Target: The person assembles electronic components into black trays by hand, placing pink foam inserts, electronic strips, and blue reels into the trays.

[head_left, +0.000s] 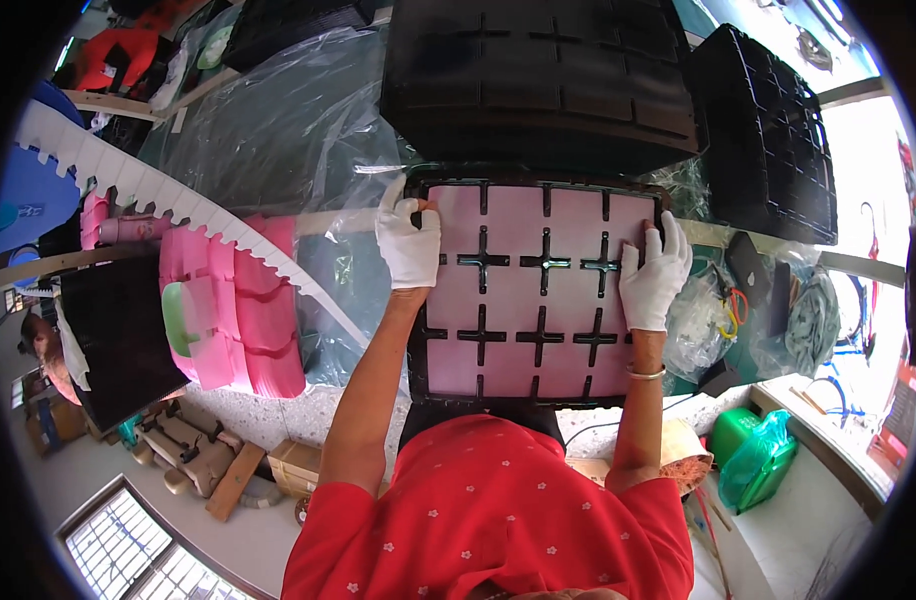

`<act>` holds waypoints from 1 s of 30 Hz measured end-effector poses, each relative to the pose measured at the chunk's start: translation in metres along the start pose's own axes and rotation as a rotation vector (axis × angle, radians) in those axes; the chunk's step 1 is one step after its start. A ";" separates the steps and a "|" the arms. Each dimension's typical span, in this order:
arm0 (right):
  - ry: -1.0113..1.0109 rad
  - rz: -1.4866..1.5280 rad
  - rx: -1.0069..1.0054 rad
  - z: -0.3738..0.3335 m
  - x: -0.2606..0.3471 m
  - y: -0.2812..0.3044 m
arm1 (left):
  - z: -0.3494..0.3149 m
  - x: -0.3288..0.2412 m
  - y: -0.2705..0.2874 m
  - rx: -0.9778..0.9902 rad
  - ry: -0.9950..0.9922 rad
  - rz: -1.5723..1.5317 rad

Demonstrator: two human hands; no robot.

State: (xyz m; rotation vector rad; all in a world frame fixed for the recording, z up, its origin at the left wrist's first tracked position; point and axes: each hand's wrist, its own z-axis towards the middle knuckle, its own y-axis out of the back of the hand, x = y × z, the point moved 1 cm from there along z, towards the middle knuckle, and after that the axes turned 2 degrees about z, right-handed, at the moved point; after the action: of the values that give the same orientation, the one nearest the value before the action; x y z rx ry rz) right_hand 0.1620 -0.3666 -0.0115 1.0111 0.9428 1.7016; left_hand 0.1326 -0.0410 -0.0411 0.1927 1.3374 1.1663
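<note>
A black plastic tray lies in front of me, its compartments filled with flat pink pads split by black cross-shaped dividers. My left hand, in a white glove, presses flat on the tray's upper left corner and the pink pad there. My right hand, also gloved in white, rests flat on the pink pads near the tray's right edge. Neither hand grips anything. A bangle sits on my right wrist.
A stack of empty black trays sits beyond the filled one, another black tray leans at the right. Pink pads are piled at the left beside a white toothed strip and clear plastic sheeting. A green bag lies lower right.
</note>
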 end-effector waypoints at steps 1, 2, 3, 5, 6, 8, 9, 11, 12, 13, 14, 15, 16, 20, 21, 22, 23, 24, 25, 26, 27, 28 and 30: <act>0.008 -0.001 -0.011 0.000 0.000 -0.002 | 0.001 -0.001 0.000 0.000 0.003 0.007; 0.014 -0.003 -0.019 -0.001 0.000 -0.003 | 0.000 -0.002 0.002 0.003 0.014 -0.004; 0.013 0.002 -0.011 -0.002 0.001 -0.002 | 0.000 -0.001 0.003 0.006 0.025 -0.015; 0.011 -0.017 -0.014 0.001 0.003 0.001 | 0.000 0.003 0.001 0.004 0.016 0.001; 0.010 -0.018 -0.010 0.000 0.002 0.001 | 0.000 0.000 0.002 0.007 0.024 -0.013; 0.006 -0.016 -0.004 -0.002 0.001 0.000 | -0.002 -0.001 0.002 0.002 0.038 -0.019; 0.001 -0.017 -0.003 -0.003 0.001 0.000 | -0.002 -0.001 0.001 0.007 0.044 -0.014; 0.011 -0.017 -0.005 -0.002 0.001 -0.002 | -0.001 -0.001 0.001 -0.017 0.018 -0.022; 0.014 -0.017 -0.007 -0.002 0.002 -0.003 | -0.003 0.003 -0.001 -0.029 0.023 0.001; 0.017 -0.015 -0.007 -0.003 0.002 -0.004 | -0.002 0.006 -0.003 -0.024 0.035 0.011; 0.028 -0.010 -0.020 -0.004 -0.001 -0.009 | 0.000 0.007 -0.004 -0.032 0.004 -0.006; 0.033 -0.021 -0.014 -0.006 -0.002 -0.007 | -0.002 0.004 0.000 -0.033 -0.021 -0.020; 0.040 -0.046 -0.012 -0.003 -0.002 -0.004 | 0.000 0.000 0.001 -0.032 -0.014 -0.033; 0.059 -0.057 -0.022 -0.002 -0.004 -0.009 | 0.003 0.001 0.000 -0.028 0.026 -0.060; 0.059 -0.057 -0.034 -0.002 -0.005 -0.010 | 0.003 0.002 -0.001 -0.028 0.010 -0.060; 0.067 -0.077 -0.033 -0.003 -0.006 -0.010 | 0.001 0.004 -0.004 -0.038 -0.001 0.009; 0.071 -0.073 -0.025 -0.003 -0.005 -0.010 | 0.000 0.006 -0.005 -0.037 0.007 0.014; 0.069 -0.079 -0.026 -0.003 -0.005 -0.011 | 0.000 0.008 -0.005 -0.051 -0.014 0.018; 0.066 -0.085 -0.029 -0.003 -0.004 -0.011 | -0.001 0.010 -0.005 -0.066 -0.034 0.021; 0.074 -0.074 -0.038 -0.003 -0.006 -0.012 | 0.000 0.009 -0.005 -0.050 -0.032 0.038; 0.075 -0.075 -0.035 -0.004 -0.005 -0.011 | -0.001 0.009 -0.004 -0.049 -0.029 0.038; 0.071 -0.078 -0.030 -0.005 -0.005 -0.010 | -0.002 0.008 -0.004 -0.042 -0.036 0.040; 0.067 -0.081 -0.028 -0.005 -0.006 -0.009 | -0.002 0.006 -0.004 -0.038 -0.044 0.040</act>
State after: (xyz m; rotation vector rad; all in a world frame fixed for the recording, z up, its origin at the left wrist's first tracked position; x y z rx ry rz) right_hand 0.1616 -0.3701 -0.0228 0.8907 0.9877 1.6859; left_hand 0.1321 -0.0395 -0.0480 0.2178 1.2774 1.2138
